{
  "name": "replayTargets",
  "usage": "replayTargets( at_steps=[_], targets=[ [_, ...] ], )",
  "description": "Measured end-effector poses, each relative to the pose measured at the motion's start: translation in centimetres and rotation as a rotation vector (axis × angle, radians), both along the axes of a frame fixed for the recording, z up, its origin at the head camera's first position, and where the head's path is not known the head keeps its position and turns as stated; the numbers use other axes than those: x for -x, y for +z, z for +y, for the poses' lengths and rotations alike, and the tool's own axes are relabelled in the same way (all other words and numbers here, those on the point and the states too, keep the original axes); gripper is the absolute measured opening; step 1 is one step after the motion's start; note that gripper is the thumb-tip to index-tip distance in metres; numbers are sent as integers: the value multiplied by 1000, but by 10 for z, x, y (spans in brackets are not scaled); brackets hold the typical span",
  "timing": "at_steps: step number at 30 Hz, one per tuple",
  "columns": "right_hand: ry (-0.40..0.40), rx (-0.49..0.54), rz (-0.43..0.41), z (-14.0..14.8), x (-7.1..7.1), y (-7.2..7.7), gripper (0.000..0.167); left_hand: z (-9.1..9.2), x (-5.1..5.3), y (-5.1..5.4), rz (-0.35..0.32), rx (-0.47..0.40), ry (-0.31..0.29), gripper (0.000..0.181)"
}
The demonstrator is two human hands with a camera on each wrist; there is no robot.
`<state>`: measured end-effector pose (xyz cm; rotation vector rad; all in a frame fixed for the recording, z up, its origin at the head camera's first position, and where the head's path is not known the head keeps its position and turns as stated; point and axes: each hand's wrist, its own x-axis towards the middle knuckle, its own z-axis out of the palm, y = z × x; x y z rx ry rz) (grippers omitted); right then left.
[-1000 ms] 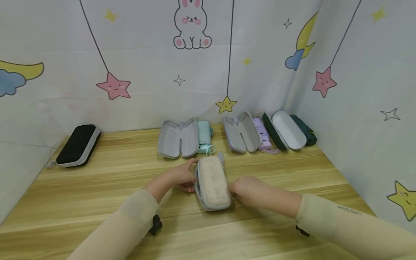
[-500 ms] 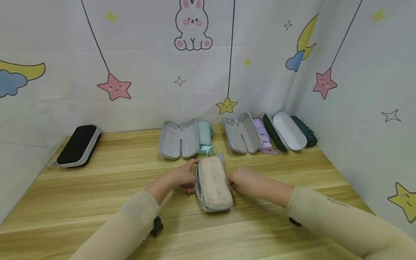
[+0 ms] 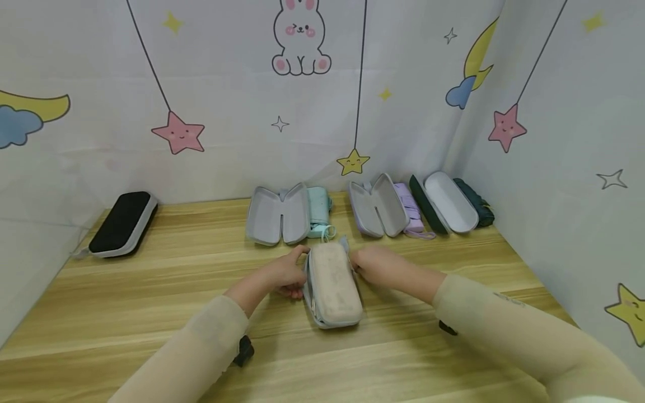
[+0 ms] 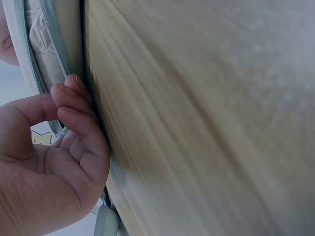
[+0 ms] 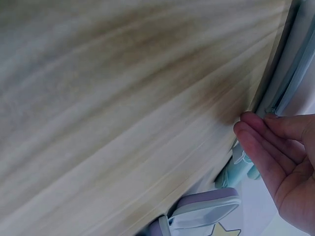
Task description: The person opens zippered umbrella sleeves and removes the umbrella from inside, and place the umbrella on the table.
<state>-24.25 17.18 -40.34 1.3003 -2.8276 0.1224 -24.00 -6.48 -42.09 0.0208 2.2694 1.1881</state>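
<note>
A beige zippered case point(image 3: 335, 285) with grey edging lies on the table between the hands. My left hand point(image 3: 288, 275) holds its left side with curled fingers. In the left wrist view, the zip stands apart on that side, and folded beige fabric point(image 4: 45, 46) shows inside. Along the right side, my right hand point(image 3: 375, 265) pinches at the zip seam between thumb and fingers; the right wrist view shows the fingertips meeting at the edge point(image 5: 283, 101). The zip pull itself is mostly hidden by them.
Behind stand an open grey-lined case point(image 3: 264, 218) beside a mint folded umbrella point(image 3: 318, 207), an open lilac case point(image 3: 365, 210) beside a purple umbrella point(image 3: 409, 208), and an open white-lined case point(image 3: 450, 201) beside a dark green umbrella point(image 3: 475, 202). A black case point(image 3: 121, 224) lies far left.
My right hand has slid along the case's right side, away from me toward its far end. The left hand stays at the left side, and the case has shifted very slightly.
</note>
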Motion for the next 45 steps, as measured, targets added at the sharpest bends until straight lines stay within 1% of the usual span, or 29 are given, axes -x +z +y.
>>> replayTargets(
  at_steps=[4,7,13,18,21,23,27,31,35,37,40,43,45],
  targets=[
    [16,13,55,-1,7,-2,16,1,-1,1,0,-1,-1,80],
    [13,19,85,-2,10,-3,18,1,-2,2,7,8,-7,79],
    [-24,11,66,-5,12,-2,19,2,-4,2,28,12,-3,80],
    [-49,-18,28,-6,10,3,11,5,-5,-1,102,47,-31,81],
    [-50,-35,46,-7,5,8,9,6,-5,-2,126,58,-46,81],
    [-39,-32,85,-9,0,12,9,6,-5,-2,123,54,-43,81],
    [10,5,169,-16,-14,19,11,3,-5,-3,86,18,-14,79],
    [123,36,216,-23,-26,22,6,0,-5,-3,53,-30,14,75],
    [249,46,222,-27,-33,24,13,-2,-6,-1,59,-59,11,73],
    [285,56,211,-28,-36,25,18,-2,-6,1,64,-72,5,73],
    [335,71,231,-29,-38,25,20,-3,-5,4,74,-86,-17,72],
    [390,82,243,-30,-39,23,19,-4,-4,7,65,-108,-18,72],
    [428,76,231,-31,-40,22,19,-3,-4,10,54,-120,-14,71]
  ],
)
